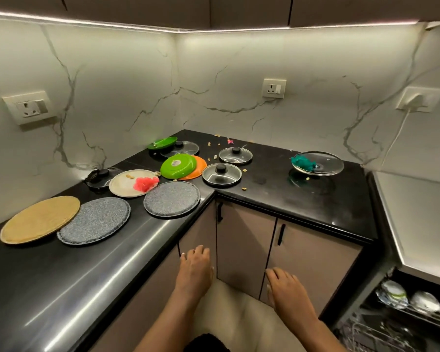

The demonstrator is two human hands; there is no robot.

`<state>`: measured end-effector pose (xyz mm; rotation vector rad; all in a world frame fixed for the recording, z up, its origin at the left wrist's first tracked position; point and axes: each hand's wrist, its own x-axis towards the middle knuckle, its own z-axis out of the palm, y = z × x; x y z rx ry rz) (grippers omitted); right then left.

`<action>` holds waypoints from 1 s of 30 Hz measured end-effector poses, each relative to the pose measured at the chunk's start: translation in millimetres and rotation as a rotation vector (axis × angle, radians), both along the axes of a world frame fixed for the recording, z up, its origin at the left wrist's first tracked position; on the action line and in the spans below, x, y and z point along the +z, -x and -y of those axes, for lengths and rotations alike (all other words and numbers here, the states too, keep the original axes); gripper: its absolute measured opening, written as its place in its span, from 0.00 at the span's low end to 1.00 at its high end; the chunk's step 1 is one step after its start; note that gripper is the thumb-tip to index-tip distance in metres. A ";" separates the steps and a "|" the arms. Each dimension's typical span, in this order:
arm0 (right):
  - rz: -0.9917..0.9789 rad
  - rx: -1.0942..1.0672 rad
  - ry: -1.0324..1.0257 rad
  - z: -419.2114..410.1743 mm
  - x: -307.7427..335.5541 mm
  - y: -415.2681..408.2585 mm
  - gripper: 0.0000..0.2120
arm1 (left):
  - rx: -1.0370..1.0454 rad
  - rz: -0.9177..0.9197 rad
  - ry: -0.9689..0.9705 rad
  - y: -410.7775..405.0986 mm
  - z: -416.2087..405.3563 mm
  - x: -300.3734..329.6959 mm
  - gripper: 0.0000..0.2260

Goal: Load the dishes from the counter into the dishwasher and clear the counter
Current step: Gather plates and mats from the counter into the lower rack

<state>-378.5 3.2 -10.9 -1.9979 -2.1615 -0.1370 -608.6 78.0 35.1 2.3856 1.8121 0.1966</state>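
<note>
Room: corner kitchen, marble-look walls, black L-shaped table (302,199) with cupboards under it. Dishwasher (396,316) is open at the near right, a few steel bits already sitting in its rack.
Hands: left hand (194,269) and right hand (286,288) both hang low in front of the cupboards, fingers relaxed and spread, holding nothing.
Glass lids: two small ones with black knobs, near (221,175) and further back (235,155), plus a big one on the right (318,163) with a teal scrubby thing (302,162) on it. I'd guess they're heavyish, slick and breakable, so grab by the knob, not the rim.
Plastic plates: green (178,165) stacked on orange (197,168), another green one (162,143) tilted at the far back. Light and stiff, edge pinch should be fine.
Speckled grey plates: one at the table's corner (172,198), one further left (94,220). They lie flat, so probably slide to the edge to get fingers under.
Pale plate: (132,183) has a pink wad (145,183) and crumbs on it, keep it level.
Tan disc: (40,219) far left, overlapping the grey one, can't tell the material.
Crumbs: scattered around the far corner (215,144), wipe job for last I reckon.
</note>
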 end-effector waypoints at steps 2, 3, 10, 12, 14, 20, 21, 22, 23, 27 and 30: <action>0.015 -0.019 -0.017 -11.9 3.8 -3.5 0.20 | -0.024 -0.007 -0.014 -2.7 -14.4 2.8 0.19; 0.012 -0.033 -0.026 -18.6 6.3 -6.8 0.20 | -0.037 -0.005 -0.021 -6.2 -21.1 4.7 0.19; -0.140 -0.206 -0.077 -63.2 16.9 -48.8 0.11 | -0.152 0.059 -0.044 -55.2 -69.9 18.8 0.21; -0.169 -0.244 -0.113 -81.0 17.2 -69.5 0.09 | -0.169 0.062 -0.035 -72.4 -88.1 21.0 0.21; -0.232 -0.295 -0.147 -103.2 22.3 -93.9 0.07 | -0.188 0.054 -0.028 -93.4 -110.5 21.1 0.21; -0.497 -0.513 -0.276 -180.7 39.5 -186.0 0.07 | -0.221 0.032 0.028 -173.6 -189.2 16.6 0.24; -0.548 -0.549 -0.292 -193.4 41.6 -201.1 0.07 | -0.226 0.031 0.033 -185.9 -202.3 16.4 0.24; -0.592 -0.582 -0.300 -208.0 41.6 -219.3 0.08 | -0.226 0.040 0.047 -201.9 -218.0 13.9 0.25; -0.635 -0.613 -0.311 -221.4 42.1 -235.0 0.08 | -0.216 0.058 0.062 -215.9 -232.4 12.7 0.25; -0.839 -0.731 -0.234 -275.7 32.3 -297.8 0.08 | -0.173 0.077 0.109 -269.1 -287.5 13.4 0.27; -0.935 -0.771 -0.136 -316.7 19.8 -340.3 0.08 | -0.170 0.078 0.123 -307.5 -328.3 14.9 0.28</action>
